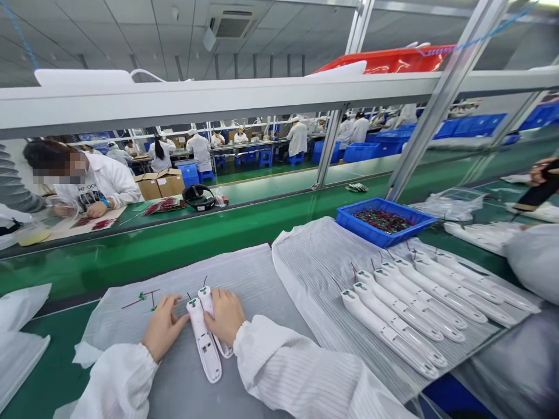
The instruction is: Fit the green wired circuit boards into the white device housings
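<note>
Held flat, side by side

A white plastic handset (204, 349) lies on a grey sheet (244, 279), directly between the person's hands. A second handset (206, 298) sits tight against it, partly covered, and thin wires (204, 281) rise from their top ends. The right hand (225, 316) is closed lightly over the second handset, apparently pinning it so that it cannot slide. The left hand (163, 327) is released, with its fingertips (177, 299) reaching the first handset's top end, seemingly steadying it. Small green parts (142, 297) on red wire lie just beyond the left hand, likely kept there for easy reach.

To the right, a row of white handsets (393, 317) lies on a striped sheet (314, 273), neatly aligned, perhaps so that they stay apart and are easy to count. A blue crate (384, 220) of small coloured parts stands at the sheet's far edge. Both sheets rest on a green tabletop (131, 265), and a co-worker (98, 183) sits across it.
</note>
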Demonstrator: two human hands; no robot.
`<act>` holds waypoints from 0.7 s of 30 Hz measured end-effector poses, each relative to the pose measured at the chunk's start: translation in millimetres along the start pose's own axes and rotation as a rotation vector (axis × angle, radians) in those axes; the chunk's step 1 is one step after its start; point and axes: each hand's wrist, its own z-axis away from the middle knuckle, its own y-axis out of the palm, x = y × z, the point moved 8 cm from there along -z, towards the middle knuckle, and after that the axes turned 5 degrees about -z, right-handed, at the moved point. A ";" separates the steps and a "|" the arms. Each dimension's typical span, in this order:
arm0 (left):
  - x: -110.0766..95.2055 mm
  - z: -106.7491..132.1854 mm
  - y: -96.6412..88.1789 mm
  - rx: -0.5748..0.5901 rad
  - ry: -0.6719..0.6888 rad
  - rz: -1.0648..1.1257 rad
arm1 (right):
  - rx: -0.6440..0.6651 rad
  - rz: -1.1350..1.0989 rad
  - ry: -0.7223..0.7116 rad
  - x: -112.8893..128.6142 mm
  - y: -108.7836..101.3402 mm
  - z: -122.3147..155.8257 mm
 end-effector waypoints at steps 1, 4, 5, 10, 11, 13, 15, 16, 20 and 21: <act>-0.1 -4.1 1.6 0.041 0.013 0.023 | 0.002 0.018 0.003 0.6 -1.0 1.6; -3.4 -14.3 8.5 0.167 0.047 0.084 | 0.015 0.069 0.017 0.8 -2.4 6.4; -4.1 -16.8 10.3 0.191 0.043 0.093 | 0.021 0.083 0.024 0.5 -1.8 7.9; -4.8 -21.9 15.8 0.200 -0.015 0.092 | 0.024 0.113 0.074 -1.0 2.7 12.7; -5.0 -21.6 17.2 0.208 -0.020 0.102 | 0.020 0.115 0.080 -0.9 3.2 12.9; -4.2 -20.4 19.4 0.228 -0.037 0.132 | 0.016 0.117 0.086 -0.8 3.8 13.1; -2.2 -19.4 20.0 0.240 -0.063 0.166 | 0.014 0.113 0.087 -1.4 3.3 13.3; -1.0 -19.3 19.7 0.241 -0.079 0.177 | 0.011 0.109 0.089 -2.0 2.4 13.7; 1.7 -20.7 17.1 0.222 -0.130 0.182 | -0.040 0.086 0.132 -9.2 -11.9 17.9; 1.5 -20.9 17.3 0.226 -0.138 0.185 | -0.066 0.079 0.155 -13.0 -19.3 20.6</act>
